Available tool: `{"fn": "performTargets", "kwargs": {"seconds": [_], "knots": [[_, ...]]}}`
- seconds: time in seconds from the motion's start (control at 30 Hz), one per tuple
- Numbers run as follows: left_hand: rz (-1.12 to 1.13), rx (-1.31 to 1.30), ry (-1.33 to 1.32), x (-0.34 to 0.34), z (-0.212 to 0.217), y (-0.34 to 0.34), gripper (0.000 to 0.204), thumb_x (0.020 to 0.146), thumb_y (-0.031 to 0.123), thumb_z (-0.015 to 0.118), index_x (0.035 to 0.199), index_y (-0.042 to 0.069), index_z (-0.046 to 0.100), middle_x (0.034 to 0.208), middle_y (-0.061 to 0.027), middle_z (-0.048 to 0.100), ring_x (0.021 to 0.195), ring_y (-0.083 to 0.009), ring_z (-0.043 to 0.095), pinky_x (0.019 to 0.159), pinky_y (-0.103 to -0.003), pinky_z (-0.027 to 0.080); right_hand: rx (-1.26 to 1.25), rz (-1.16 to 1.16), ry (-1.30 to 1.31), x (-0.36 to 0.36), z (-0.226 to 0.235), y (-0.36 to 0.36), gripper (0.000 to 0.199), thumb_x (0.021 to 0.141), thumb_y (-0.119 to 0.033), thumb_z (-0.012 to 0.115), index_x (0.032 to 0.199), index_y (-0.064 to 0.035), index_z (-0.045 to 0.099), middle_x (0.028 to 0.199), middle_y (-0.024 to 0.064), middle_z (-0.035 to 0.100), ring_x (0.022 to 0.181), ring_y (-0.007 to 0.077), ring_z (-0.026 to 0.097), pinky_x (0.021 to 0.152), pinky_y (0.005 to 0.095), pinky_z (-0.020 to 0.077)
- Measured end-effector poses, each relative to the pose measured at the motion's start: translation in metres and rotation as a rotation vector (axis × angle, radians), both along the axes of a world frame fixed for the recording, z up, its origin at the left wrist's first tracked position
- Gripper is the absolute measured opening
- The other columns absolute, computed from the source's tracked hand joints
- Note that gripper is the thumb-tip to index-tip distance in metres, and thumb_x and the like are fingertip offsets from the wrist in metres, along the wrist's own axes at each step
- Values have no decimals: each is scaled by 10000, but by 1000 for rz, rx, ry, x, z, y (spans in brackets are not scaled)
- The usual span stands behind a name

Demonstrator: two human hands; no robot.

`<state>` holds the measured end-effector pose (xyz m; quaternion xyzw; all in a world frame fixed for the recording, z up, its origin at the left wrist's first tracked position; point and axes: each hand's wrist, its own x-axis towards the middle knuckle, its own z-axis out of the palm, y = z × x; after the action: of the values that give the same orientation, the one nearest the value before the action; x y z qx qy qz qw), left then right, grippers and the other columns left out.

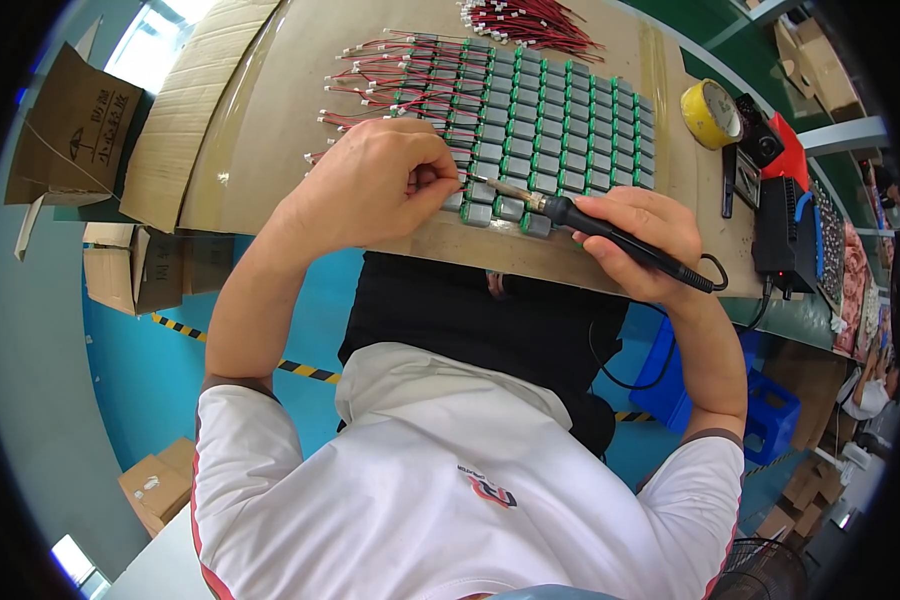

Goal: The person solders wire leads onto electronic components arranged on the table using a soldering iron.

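My right hand [642,238] is wrapped round a black-handled soldering iron [620,240], its metal tip pointing left at the near rows of small grey battery packs [545,145] with green edges. Beside that tip my left hand [385,185] is closed in a pinch on a thin red and black wire lead, whose end lies by a pack. The packs stand in neat rows on the cardboard-covered table. Those on the left carry red and black leads [380,85] with white connectors, spreading out to the left. My left hand hides some of the near left packs.
A heap of red leads [530,25] lies at the far side. On the right are yellow tape [711,113], a black box-shaped unit [785,235] and a red object [788,150]. A cardboard box [75,130] stands left; a blue stool [765,415] is below right. The iron's cord hangs beside my right arm.
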<state>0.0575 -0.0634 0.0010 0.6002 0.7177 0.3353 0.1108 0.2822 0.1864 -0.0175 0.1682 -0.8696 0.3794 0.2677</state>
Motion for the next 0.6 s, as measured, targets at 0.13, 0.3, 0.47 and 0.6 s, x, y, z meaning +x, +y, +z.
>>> {"fn": "performTargets", "kwargs": {"seconds": [0.13, 0.3, 0.47, 0.6], "knots": [[1, 0, 3, 0, 0, -1, 87, 883, 51, 817, 906, 7, 745, 804, -83, 664, 716, -228, 634, 653, -363, 529, -17, 0, 5, -1, -2, 0, 380, 849, -58, 874, 1204, 53, 794, 964, 169, 792, 798, 288, 770, 707, 352, 620], [-3, -7, -5, 0, 1, 0, 92, 888, 57, 817, 910, 6, 745, 805, -83, 663, 724, -228, 635, 664, -364, 532, -26, -1, -9, 1, -2, 0, 380, 856, -61, 871, 1209, 54, 793, 954, 174, 787, 797, 287, 770, 705, 349, 618], [-9, -31, -4, 0, 3, 1, 129, 898, 79, 825, 951, 11, 729, 808, -82, 663, 732, -231, 639, 674, -366, 539, -17, -4, -6, 0, -1, 0, 381, 858, -66, 871, 1211, 52, 792, 945, 174, 784, 792, 292, 768, 703, 349, 617], [-41, -28, -2, 1, 6, -1, 162, 904, 103, 833, 985, 27, 715, 861, -87, 669, 752, -243, 652, 685, -374, 552, -10, -10, -1, 0, 0, 0, 383, 856, -70, 875, 1211, 51, 792, 928, 171, 776, 775, 292, 758, 690, 351, 609]]}}
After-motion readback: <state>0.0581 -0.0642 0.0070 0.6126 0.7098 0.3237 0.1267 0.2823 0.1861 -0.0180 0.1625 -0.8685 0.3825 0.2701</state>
